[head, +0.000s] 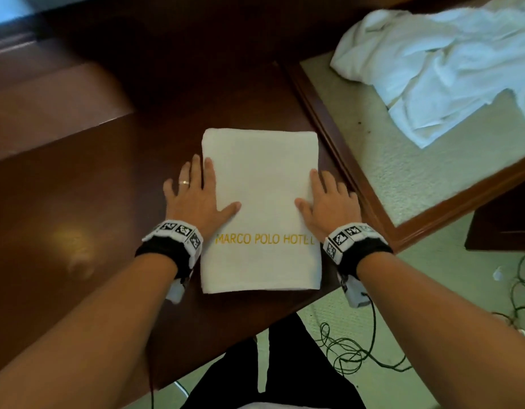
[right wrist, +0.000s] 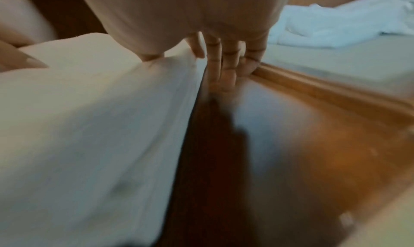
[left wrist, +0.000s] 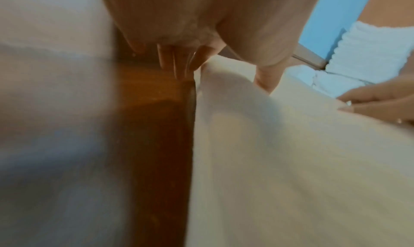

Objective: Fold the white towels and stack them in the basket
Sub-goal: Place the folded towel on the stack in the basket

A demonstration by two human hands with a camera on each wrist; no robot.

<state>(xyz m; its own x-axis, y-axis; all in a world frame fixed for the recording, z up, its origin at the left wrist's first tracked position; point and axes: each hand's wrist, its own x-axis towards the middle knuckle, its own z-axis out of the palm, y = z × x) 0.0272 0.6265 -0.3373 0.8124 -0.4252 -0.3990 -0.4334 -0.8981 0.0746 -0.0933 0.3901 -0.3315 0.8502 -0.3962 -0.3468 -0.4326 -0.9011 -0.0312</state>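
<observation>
The towel (head: 259, 208) lay folded into a tidy rectangle on the dark table (head: 78, 202), near the table's right edge, with gold lettering across its near half. It was flanked by both hands. The left hand (head: 196, 199) was spread flat along the towel's left side: its thumb and forefinger rested on the cloth while the other fingers lay on the wood just beside it, and nothing was gripped. The right hand (head: 329, 202) was laid the same way on the right side, fingers straight and fairly wide, thumb on the cloth. From the wrist views the outer fingers of each hand were seen reaching down past the towel's edge to the table.

The step in hand was judged to be either a last smoothing or the start of lifting the folded towel. To do it well, the fingers would best be slid under both long sides at once, with the thumbs kept pressing on top, so that the layers stayed clamped together and did not slip apart. The lift would best be kept level, since a slack middle could let the fold sag open.

More unfolded towels (head: 450, 63) lay heaped on a carpeted platform (head: 373, 149) at the far right. A ring was worn on the left hand. No basket was seen in any view, so its place could not be told.
</observation>
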